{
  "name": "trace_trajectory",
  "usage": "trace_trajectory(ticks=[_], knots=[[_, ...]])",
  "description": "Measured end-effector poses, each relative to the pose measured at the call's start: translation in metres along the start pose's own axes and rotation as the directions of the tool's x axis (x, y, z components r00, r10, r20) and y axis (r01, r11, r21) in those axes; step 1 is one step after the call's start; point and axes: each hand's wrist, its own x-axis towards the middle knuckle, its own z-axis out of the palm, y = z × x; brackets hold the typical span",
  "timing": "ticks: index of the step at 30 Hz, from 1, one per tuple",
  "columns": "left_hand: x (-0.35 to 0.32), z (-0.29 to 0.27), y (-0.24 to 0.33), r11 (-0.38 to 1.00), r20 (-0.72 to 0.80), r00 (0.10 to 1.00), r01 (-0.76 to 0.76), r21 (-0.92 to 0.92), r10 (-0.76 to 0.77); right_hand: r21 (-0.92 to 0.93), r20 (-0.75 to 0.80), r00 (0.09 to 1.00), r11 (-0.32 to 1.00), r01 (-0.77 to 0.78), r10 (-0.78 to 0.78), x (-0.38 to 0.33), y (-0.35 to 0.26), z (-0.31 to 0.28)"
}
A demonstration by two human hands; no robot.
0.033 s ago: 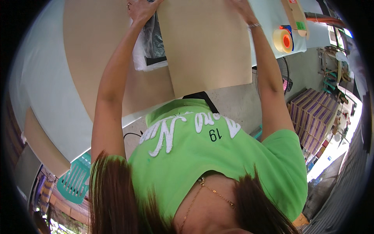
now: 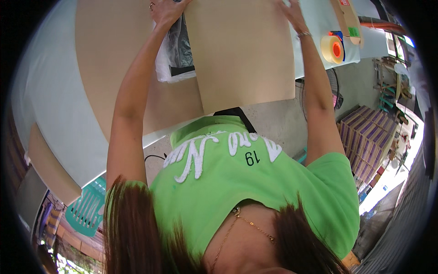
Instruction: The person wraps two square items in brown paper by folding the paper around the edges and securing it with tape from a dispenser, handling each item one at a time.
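Grasped at its far edge by both hands, a tan cardboard sheet (image 2: 242, 50) is seen in the head view, lying over a larger tan sheet (image 2: 109, 59) spread on a pale table (image 2: 54, 114). At the far left corner of the held sheet, the left hand (image 2: 168, 10) is laid with fingers curled over the edge, a ring showing on one finger; whether the fingers are fully closed cannot be told, as the fingertips are cut off by the rim of the picture. At the far right corner, the right hand (image 2: 292, 13) is pressed flat on the sheet with a bracelet at the wrist, and its hold is likewise only partly shown. Just below the left hand, a clear plastic bag (image 2: 171, 59) with dark contents is tucked partly under the held sheet's left edge. To the right of the right hand, a tape roll (image 2: 332, 49) with an orange core is set on the table, beside a strip of brown cardboard (image 2: 347, 18). Well below the grip, a green shirt (image 2: 255, 182) is seen, and stacked purple boxes (image 2: 365, 137) stand on the floor to the right.
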Motion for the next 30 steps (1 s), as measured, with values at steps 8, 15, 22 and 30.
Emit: trace_trajectory(ticks=[8, 15, 22, 30], knots=[[-0.005, -0.002, 0.001, 0.999, -0.012, 1.000, 0.016, 0.032, -0.015, 0.259, 0.114, 0.991, 0.960, -0.102, 0.074, 0.001, 0.017, -0.001], [-0.001, 0.003, 0.006, 0.998, -0.019, 0.999, 0.035, 0.044, -0.034, 0.239, 0.008, 0.989, 0.960, 0.144, -0.150, -0.005, 0.035, 0.002], [-0.010, -0.004, -0.009, 0.991, -0.044, 0.994, 0.104, 0.084, -0.100, -0.366, -0.083, 0.910, 0.862, 0.351, -0.405, 0.029, -0.019, 0.040], [-0.003, -0.011, 0.015, 0.980, 0.031, 0.980, 0.197, 0.042, -0.198, -0.362, 0.015, 0.910, 0.846, 0.391, -0.414, 0.055, -0.063, 0.065]])
